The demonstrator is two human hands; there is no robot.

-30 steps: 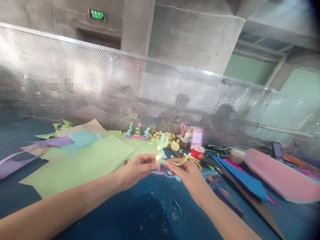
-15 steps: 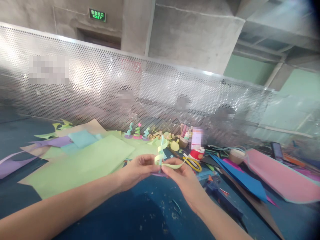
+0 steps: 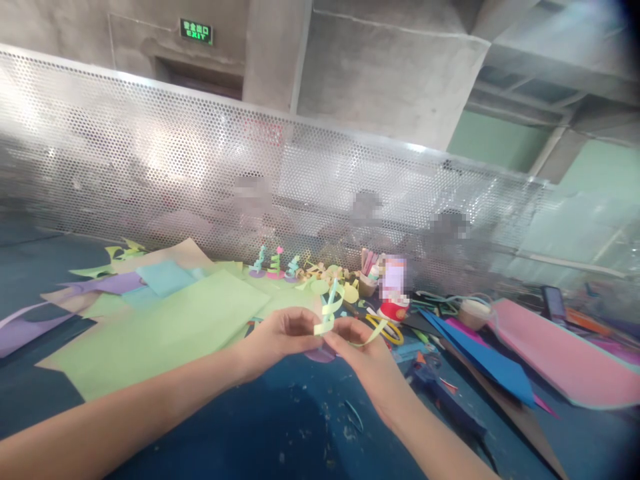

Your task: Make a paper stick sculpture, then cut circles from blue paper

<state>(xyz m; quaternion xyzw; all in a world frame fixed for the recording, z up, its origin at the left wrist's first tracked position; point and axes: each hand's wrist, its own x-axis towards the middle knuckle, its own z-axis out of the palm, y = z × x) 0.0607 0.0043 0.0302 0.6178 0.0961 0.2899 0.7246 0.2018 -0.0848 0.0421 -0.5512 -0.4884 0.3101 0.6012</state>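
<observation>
**Two hands pinch one curled paper strip above the blue table**

The left hand (image 3: 280, 337) and the right hand (image 3: 363, 353) meet fingertip to fingertip over the blue table (image 3: 280, 427). Both grasp a single pale yellow-green paper strip (image 3: 330, 310), which curls upward just above the fingertips in a loop, with one loose end trailing out past the right-hand fingers. A thin light-blue piece stands within the curl; whether it is a separate strip I cannot tell. The left thumb and forefinger are closed on the strip's lower end; the right fingers are pinched on it from the other side.

Just beneath the fingertips lies one purple paper disc (image 3: 320, 353). Left of the left hand lies one large light-green sheet (image 3: 165, 330), with one blue sheet (image 3: 163, 277) beyond it. Beyond the fingertips stand three small paper figures (image 3: 275, 262) in a row. Just beyond the right-hand fingers sits one red-and-white cup (image 3: 393, 310), and a yellow loop (image 3: 385, 328) lies beside it. Well to the right of the right hand lie one dark-blue sheet (image 3: 490, 367) and one pink sheet (image 3: 560, 357).
</observation>
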